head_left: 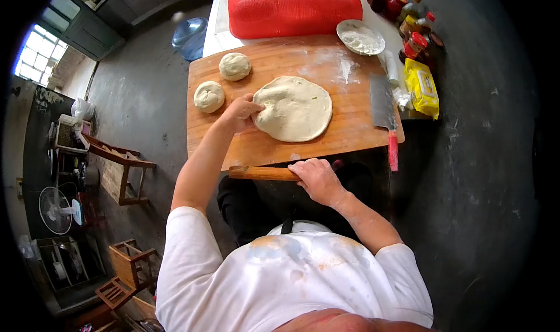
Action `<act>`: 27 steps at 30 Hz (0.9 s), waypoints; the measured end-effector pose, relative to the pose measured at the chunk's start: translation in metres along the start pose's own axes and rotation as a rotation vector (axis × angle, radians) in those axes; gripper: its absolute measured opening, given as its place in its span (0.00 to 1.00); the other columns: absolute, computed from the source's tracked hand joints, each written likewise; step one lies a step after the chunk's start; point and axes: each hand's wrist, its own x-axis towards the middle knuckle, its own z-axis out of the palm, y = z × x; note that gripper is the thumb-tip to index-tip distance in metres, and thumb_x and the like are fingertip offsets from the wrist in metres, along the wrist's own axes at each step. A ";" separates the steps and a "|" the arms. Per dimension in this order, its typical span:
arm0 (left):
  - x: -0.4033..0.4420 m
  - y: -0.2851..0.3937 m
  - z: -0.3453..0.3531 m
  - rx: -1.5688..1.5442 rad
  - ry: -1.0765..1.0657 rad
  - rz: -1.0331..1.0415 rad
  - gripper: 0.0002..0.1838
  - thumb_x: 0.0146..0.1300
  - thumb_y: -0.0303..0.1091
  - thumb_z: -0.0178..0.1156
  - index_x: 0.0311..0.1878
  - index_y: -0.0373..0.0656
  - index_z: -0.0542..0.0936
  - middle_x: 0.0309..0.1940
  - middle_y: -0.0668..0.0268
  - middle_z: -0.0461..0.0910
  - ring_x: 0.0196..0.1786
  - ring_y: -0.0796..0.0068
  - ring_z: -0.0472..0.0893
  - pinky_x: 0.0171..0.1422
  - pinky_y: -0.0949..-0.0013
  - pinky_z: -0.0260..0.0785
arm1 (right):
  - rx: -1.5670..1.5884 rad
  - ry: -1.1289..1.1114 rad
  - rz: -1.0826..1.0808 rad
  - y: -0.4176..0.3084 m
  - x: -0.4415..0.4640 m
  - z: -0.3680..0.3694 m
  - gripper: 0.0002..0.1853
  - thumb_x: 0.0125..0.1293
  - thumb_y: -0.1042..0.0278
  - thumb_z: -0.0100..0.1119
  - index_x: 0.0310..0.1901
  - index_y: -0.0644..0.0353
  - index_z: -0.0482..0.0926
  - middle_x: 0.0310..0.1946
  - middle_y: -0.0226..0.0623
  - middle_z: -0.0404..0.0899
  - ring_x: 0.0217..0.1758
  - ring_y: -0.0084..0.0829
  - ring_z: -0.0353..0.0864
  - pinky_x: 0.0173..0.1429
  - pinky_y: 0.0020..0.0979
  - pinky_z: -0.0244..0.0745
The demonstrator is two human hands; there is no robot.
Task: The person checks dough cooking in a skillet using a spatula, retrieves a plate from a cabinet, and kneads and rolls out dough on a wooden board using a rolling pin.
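A flat round of dough (297, 110) lies on the wooden board (350, 131). My left hand (240, 113) pinches its left edge between thumb and fingers. My right hand (318, 179) is closed around one end of a wooden rolling pin (262, 173), held level just off the board's near edge. Two dough balls, one at the back (235, 67) and one nearer (209, 96), sit on the left of the board. Loose flour dusts the wood behind the flat dough.
A cleaver (382, 102) lies at the board's right, its red handle past the edge. Behind are a plate of flour (361, 37) and a red cover (294, 8). A yellow wipes pack (421, 89) and several jars (414, 45) stand right. Wooden chairs (125, 169) are on the left floor.
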 end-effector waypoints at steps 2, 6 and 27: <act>-0.014 0.005 0.005 -0.092 -0.025 -0.022 0.16 0.59 0.23 0.54 0.51 0.40 0.71 0.43 0.62 0.75 0.46 0.70 0.77 0.46 0.64 0.75 | -0.017 -0.007 -0.010 0.002 0.006 -0.005 0.21 0.49 0.72 0.61 0.48 0.55 0.73 0.43 0.32 0.75 0.48 0.35 0.72 0.50 0.37 0.66; -0.025 -0.006 -0.033 0.249 0.159 -0.117 0.14 0.59 0.30 0.56 0.48 0.38 0.74 0.44 0.58 0.76 0.47 0.66 0.77 0.49 0.62 0.73 | -0.015 0.039 -0.048 0.011 0.012 -0.011 0.22 0.46 0.74 0.63 0.47 0.55 0.74 0.42 0.32 0.76 0.47 0.36 0.73 0.50 0.37 0.66; -0.047 -0.086 0.031 1.539 0.669 0.702 0.35 0.61 0.51 0.48 0.60 0.30 0.63 0.63 0.48 0.60 0.68 0.52 0.57 0.70 0.51 0.44 | -0.481 -0.052 0.264 0.060 0.046 -0.004 0.34 0.59 0.48 0.52 0.64 0.55 0.57 0.67 0.42 0.51 0.70 0.40 0.50 0.69 0.54 0.39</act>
